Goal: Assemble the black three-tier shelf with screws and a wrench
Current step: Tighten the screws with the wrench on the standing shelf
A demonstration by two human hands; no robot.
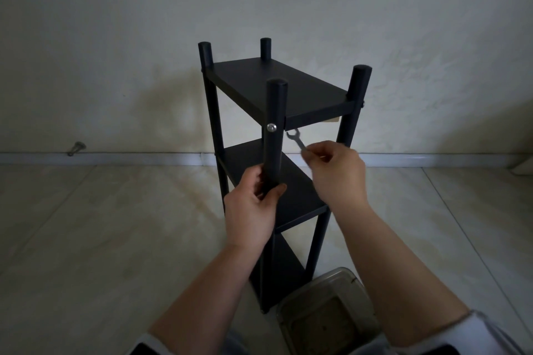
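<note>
The black three-tier shelf (pixel 277 81) stands upright on the floor in front of the wall. A silver screw (pixel 271 127) sits in its near front post (pixel 274 112), level with the top board. My left hand (pixel 253 202) grips that post below the screw. My right hand (pixel 336 173) pinches a small flat silver wrench (pixel 295 140), whose head hangs just right of the post under the top board, apart from the screw. Another screw head (pixel 364 103) shows on the right post.
A clear plastic container (pixel 326 311) sits on the pale tiled floor beside the shelf's foot, close to me. A metal doorstop (pixel 75 148) sticks out of the baseboard at the left. The wall stands right behind the shelf.
</note>
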